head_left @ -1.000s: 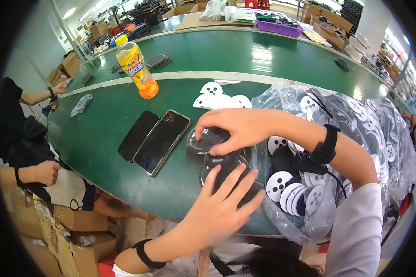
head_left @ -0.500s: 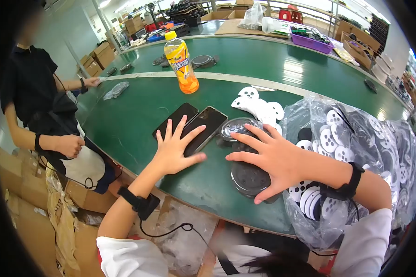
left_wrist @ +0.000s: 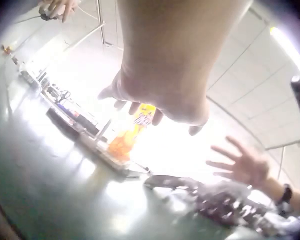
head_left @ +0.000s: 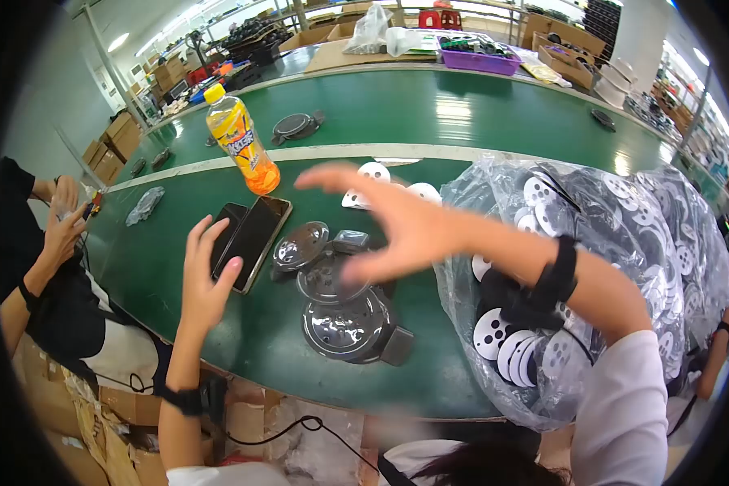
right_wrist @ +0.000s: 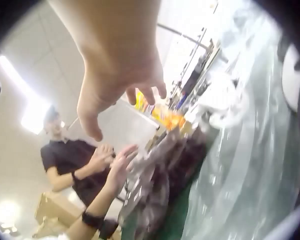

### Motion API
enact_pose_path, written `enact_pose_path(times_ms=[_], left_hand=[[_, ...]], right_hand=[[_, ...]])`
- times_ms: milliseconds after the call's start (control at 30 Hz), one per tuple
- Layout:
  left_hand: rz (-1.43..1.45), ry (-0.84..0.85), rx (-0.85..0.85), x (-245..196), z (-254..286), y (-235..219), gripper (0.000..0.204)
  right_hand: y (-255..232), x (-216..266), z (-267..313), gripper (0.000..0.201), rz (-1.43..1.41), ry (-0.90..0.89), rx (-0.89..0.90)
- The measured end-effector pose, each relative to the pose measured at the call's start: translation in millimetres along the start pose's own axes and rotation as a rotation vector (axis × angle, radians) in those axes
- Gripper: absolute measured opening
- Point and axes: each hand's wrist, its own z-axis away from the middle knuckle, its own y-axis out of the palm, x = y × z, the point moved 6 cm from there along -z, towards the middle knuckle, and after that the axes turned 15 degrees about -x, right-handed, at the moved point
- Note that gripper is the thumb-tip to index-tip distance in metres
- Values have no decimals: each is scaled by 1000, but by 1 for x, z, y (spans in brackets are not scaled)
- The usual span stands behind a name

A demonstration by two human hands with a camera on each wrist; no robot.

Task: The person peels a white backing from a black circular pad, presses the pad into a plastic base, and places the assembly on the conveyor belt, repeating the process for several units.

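In the head view my left hand (head_left: 204, 285) is at the near left side of two dark phones (head_left: 261, 235), its straight fingers overlapping their edge. The phones lie side by side, partly overlapping. My right hand (head_left: 413, 223), blurred, hovers with thumb and fingers spread above several dark round parts with shiny clear covers (head_left: 347, 326). These parts lie in a slanting row on the green table. Neither hand holds anything. Both wrist views show spread or relaxed fingers, the left (left_wrist: 162, 100) and the right (right_wrist: 117, 85), with bright blurred backgrounds.
A yellow-capped drink bottle (head_left: 247, 146) stands beyond the phones. White discs with holes (head_left: 374, 172) lie past my right hand. A large clear plastic bag (head_left: 624, 243) full of such discs covers the table's right side. Another person (head_left: 57, 300) stands at the left.
Both hands were on the dark parts, then spread apart. My left hand moved left to the phones, which now sit nearer the bottle. My right hand lifted, uncovering the parts, now more spread out.
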Motion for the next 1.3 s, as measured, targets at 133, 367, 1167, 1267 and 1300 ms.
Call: enact_pose_path(times_ms=[133, 367, 1167, 1267, 1300], left_hand=[[253, 50, 34, -82, 26, -15, 60], [153, 115, -204, -101, 121, -6, 55], [-6, -487, -728, -75, 295, -95, 26], [-150, -509, -759, -60, 326, -114, 24], [-91, -623, -895, -48, 344, -121, 22]], right_hand=[[-39, -55, 27, 83, 712, -69, 124], [-16, -110, 37, 68, 938, -33, 161], [-57, -13, -15, 7, -65, 686, -751], [73, 62, -6, 8, -350, 648, -200], [132, 88, 9, 9, -332, 619, -114]])
